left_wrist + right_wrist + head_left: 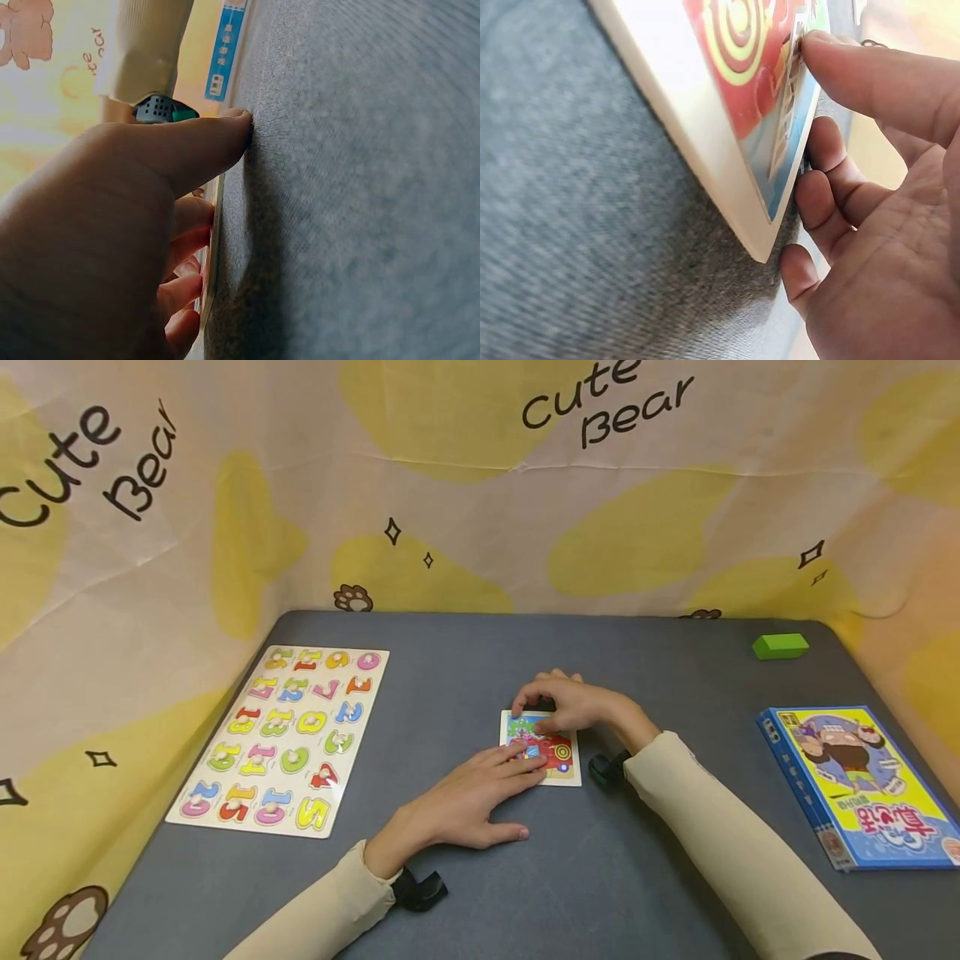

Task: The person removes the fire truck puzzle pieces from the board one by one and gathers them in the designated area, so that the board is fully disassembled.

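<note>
A small jigsaw puzzle (572, 776) with a white border and a red vehicle picture lies flat on the grey table, between both hands. My left hand (480, 793) rests its nearly straight fingers on the puzzle's lower left part, the thumb spread out toward the table. At the far edge, my right hand (576, 703) curls its fingers over the puzzle. In the right wrist view, its thumb touches a puzzle piece (786, 105) whose edge stands up from the picture. The index fingertip's contact is hidden there; the other fingers lie along the border.
On the left lies a white number board (283, 735) with colourful number pieces. A blue and yellow box (862, 785) lies at the right, and a green block (781, 647) sits behind it. Patterned cloth (465, 510) hangs around the table.
</note>
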### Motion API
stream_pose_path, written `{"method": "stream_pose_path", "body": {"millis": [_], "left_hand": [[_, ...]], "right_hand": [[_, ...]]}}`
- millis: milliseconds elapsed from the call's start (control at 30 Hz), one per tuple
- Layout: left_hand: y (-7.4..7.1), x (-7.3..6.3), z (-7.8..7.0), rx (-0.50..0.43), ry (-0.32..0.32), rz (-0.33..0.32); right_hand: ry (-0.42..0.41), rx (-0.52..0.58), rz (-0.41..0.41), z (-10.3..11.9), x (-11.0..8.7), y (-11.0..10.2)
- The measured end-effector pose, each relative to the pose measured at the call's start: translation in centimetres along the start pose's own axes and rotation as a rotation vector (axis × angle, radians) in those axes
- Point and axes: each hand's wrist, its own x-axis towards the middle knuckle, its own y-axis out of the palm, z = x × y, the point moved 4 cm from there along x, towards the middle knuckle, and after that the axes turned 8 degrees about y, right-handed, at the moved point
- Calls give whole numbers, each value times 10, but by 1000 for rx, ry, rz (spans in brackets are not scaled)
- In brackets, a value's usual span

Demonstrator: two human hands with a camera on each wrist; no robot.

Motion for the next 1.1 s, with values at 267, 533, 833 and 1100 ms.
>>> {"method": "stream_pose_path", "body": {"millis": [267,533,833,1100], "left_hand": [[0,0,-2,-10,6,2],[2,0,-2,3,3,-7],[-2,0,-4,13,21,-38],[-3,0,-4,25,32,-39]], "right_hand": [[9,-42,63,3,5,0],[58,-119,113,12,10,-2],[98,-169,138,20,14,-3],[114,-183,144,19,17,-3]]}}
